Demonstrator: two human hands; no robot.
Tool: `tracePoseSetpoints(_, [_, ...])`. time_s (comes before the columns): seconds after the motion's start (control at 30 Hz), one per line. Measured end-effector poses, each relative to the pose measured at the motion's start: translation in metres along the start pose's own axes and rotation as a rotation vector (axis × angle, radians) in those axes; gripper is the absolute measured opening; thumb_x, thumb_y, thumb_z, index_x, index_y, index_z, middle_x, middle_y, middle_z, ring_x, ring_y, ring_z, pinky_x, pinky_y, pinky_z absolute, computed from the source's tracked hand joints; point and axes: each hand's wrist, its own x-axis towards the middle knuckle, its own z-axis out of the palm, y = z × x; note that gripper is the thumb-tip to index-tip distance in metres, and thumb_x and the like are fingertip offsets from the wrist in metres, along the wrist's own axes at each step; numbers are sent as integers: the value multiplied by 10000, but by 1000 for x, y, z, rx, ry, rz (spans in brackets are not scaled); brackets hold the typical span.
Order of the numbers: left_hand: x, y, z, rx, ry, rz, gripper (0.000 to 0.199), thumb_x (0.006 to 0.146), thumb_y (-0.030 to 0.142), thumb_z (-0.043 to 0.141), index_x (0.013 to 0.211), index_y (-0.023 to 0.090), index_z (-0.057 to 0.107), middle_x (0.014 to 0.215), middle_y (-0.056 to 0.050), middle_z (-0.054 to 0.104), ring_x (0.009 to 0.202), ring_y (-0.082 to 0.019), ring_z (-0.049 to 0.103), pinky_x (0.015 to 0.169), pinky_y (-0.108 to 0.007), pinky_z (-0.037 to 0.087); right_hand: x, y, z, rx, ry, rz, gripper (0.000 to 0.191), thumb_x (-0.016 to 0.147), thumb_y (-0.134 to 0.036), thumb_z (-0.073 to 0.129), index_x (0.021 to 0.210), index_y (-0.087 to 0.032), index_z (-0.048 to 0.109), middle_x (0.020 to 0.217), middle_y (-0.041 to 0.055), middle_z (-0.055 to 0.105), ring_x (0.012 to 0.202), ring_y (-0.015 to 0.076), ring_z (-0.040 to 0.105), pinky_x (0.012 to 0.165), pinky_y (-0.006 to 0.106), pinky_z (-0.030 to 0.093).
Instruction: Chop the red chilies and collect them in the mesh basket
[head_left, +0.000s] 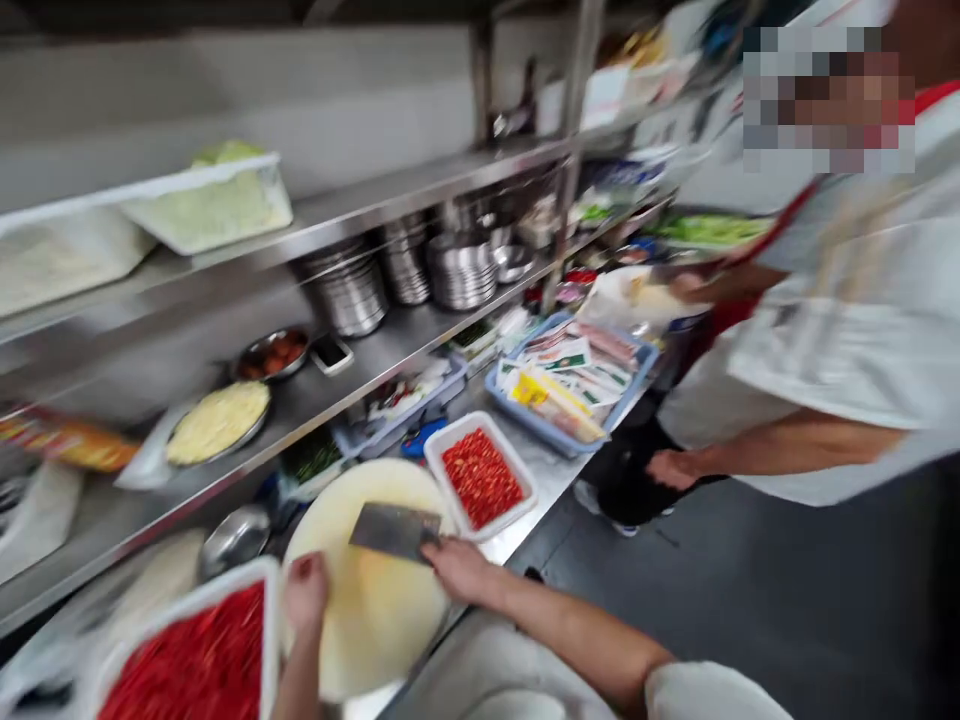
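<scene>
My right hand [459,568] is wrapped round the handle of a cleaver [396,531]. Its broad dark blade lies flat over a round, pale yellow chopping board [367,630]. At the board's left edge my left hand [306,592] has its fingers curled, and blur hides what may be in them. Left of that hand stands a white tub of red chili peppers [187,660], long or sliced. Beyond the board, on the right, a white tray [523,468] holds finely chopped red chili [480,480].
A blue basket [517,405] of packets lies farther along the counter. Stacked metal bowls [461,270], a dish of pale chopped food [219,422] and a bowl of reddish-brown food [276,352] stand on the shelf. At the right, close to the counter, stands another person [832,340].
</scene>
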Motion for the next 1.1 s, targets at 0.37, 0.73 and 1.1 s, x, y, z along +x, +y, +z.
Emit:
tracePoseSetpoints(0.37, [-43, -48, 3, -189, -46, -17, 337, 915, 542, 562, 954, 232, 688, 865, -64, 739, 810, -267, 702, 784, -384, 576, -33, 102, 38, 1548, 516, 813, 355, 819, -445, 901, 897, -175, 685, 785, 44, 753, 729, 186, 733, 688, 273, 627])
tracePoseSetpoints(0.73, [-43, -50, 14, -173, -73, 66, 191, 904, 403, 555, 907, 238, 654, 860, -48, 714, 786, -233, 675, 785, -354, 547, 0, 114, -25, 1612, 847, 990, 179, 810, -91, 714, 935, -199, 643, 726, -47, 729, 586, 139, 696, 576, 241, 645])
tracePoseSetpoints(1.1, [-48, -55, 12, -183, -114, 145, 120, 884, 343, 565, 890, 246, 635, 928, -79, 701, 895, -264, 662, 869, -391, 532, 4, 102, -33, 1655, 856, 950, 196, 756, -94, 648, 907, -214, 614, 684, -56, 710, 558, 151, 679, 565, 267, 634])
